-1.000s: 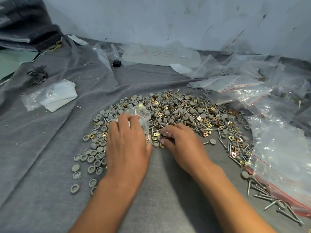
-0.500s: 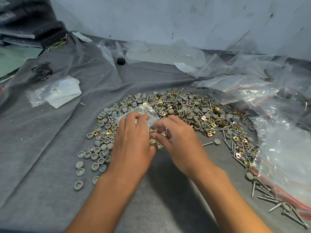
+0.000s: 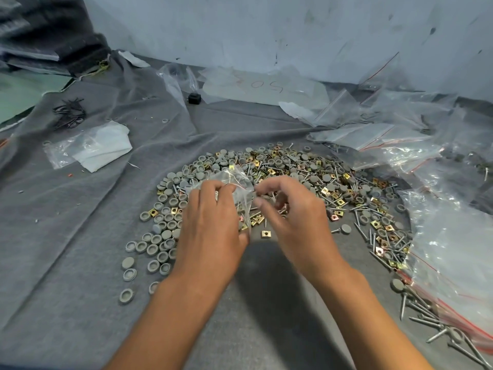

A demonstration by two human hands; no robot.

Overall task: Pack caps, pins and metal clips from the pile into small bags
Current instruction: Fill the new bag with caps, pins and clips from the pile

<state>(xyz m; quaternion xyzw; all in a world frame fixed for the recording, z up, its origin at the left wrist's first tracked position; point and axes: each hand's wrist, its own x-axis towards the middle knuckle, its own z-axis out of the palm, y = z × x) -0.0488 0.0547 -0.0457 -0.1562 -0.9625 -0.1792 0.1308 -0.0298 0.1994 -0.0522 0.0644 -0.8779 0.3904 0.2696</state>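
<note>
A wide pile (image 3: 306, 177) of grey round caps, gold square metal clips and steel pins lies on grey cloth. My left hand (image 3: 210, 225) grips a small clear bag (image 3: 234, 182) just above the pile's near edge. My right hand (image 3: 290, 212) is raised beside the bag's mouth, fingers curled, pinching small parts that I can barely make out. One gold clip (image 3: 265, 233) lies alone on the cloth under my right hand. A capped pin (image 3: 342, 229) lies to its right.
Empty red-striped clear bags (image 3: 373, 140) are heaped at the back right. A large clear bag (image 3: 453, 249) lies at the right over loose pins (image 3: 432, 316). A folded white bag (image 3: 96, 148) and dark wire clips (image 3: 69, 114) lie at the left. A wall (image 3: 266, 30) stands behind.
My right hand has lifted off the pile with picked-up parts and come to the bag's mouth. My left hand has raised the bag slightly.
</note>
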